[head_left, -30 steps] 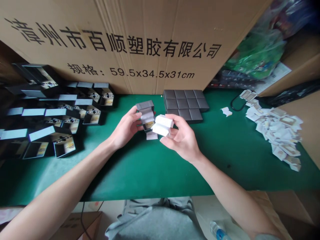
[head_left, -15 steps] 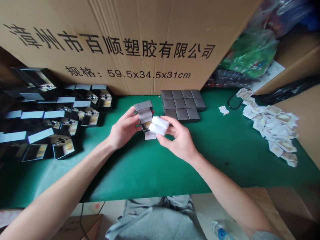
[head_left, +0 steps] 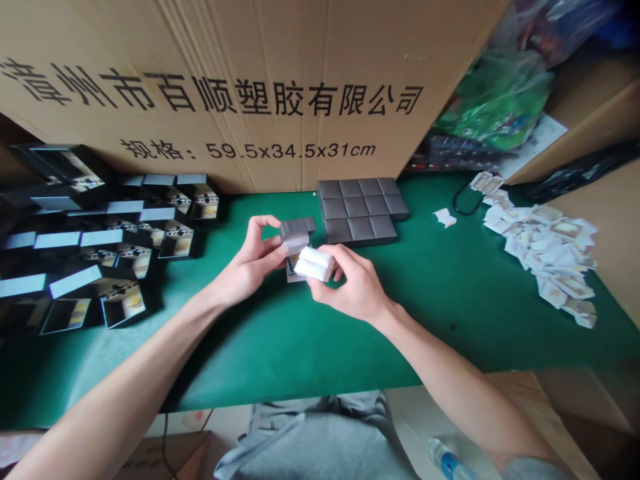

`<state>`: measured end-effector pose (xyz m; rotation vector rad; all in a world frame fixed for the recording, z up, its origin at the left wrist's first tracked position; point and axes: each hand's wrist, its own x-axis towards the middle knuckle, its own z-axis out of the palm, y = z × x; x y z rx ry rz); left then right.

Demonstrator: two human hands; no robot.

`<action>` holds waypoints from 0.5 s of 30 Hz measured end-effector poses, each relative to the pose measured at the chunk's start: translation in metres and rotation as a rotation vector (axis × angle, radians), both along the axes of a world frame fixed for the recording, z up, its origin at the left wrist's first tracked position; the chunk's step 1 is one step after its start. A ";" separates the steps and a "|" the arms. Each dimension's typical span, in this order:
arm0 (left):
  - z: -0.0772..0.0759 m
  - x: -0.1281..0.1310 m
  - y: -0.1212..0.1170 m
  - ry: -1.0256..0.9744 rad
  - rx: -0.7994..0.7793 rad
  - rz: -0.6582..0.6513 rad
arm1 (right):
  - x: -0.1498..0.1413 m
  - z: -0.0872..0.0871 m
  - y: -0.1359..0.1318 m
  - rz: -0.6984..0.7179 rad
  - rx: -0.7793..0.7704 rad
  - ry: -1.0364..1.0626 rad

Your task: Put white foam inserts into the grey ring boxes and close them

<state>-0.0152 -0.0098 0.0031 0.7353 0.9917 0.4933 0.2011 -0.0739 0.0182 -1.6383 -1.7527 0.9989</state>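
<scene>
The left hand (head_left: 250, 267) gripped a small dark box (head_left: 299, 229), its lid raised, between thumb and fingers, while the right hand (head_left: 353, 283) pinched a folded white insert (head_left: 314, 263) at the box's open front. Just beyond that grip, closed dark boxes (head_left: 360, 210) sat in a tight block; open boxes (head_left: 120, 247) stood left of it, and a pile of white pieces (head_left: 555, 247) lay well to its right on the green table (head_left: 300, 347).

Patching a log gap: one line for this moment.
left hand: holds open box | right hand: holds white piece at box | closed boxes: beyond hands | white pile: right
</scene>
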 end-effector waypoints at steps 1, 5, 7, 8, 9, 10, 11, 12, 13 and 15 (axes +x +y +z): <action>0.001 0.000 0.000 -0.004 0.005 -0.008 | 0.000 0.000 0.000 -0.005 0.007 0.001; -0.001 -0.001 0.001 -0.057 0.035 -0.036 | 0.000 0.000 -0.001 -0.021 -0.011 0.014; -0.004 -0.003 0.001 -0.087 0.056 -0.051 | 0.000 0.000 -0.001 -0.034 -0.021 0.048; -0.006 -0.003 0.001 -0.102 0.071 -0.056 | -0.001 0.000 -0.001 -0.043 -0.021 0.071; -0.008 -0.004 0.001 -0.115 0.088 -0.063 | -0.001 0.000 -0.001 -0.051 -0.021 0.095; -0.009 -0.005 0.001 -0.127 0.106 -0.070 | -0.001 0.001 -0.001 -0.058 -0.023 0.115; -0.011 -0.005 0.000 -0.137 0.123 -0.079 | -0.002 0.001 0.000 -0.063 -0.028 0.130; -0.012 -0.005 0.000 -0.142 0.134 -0.086 | -0.002 0.002 0.000 -0.068 -0.036 0.140; -0.012 -0.005 0.000 -0.145 0.138 -0.094 | -0.002 0.002 0.000 -0.074 -0.043 0.146; -0.012 -0.005 0.000 -0.151 0.136 -0.091 | -0.003 0.003 0.001 -0.083 -0.058 0.159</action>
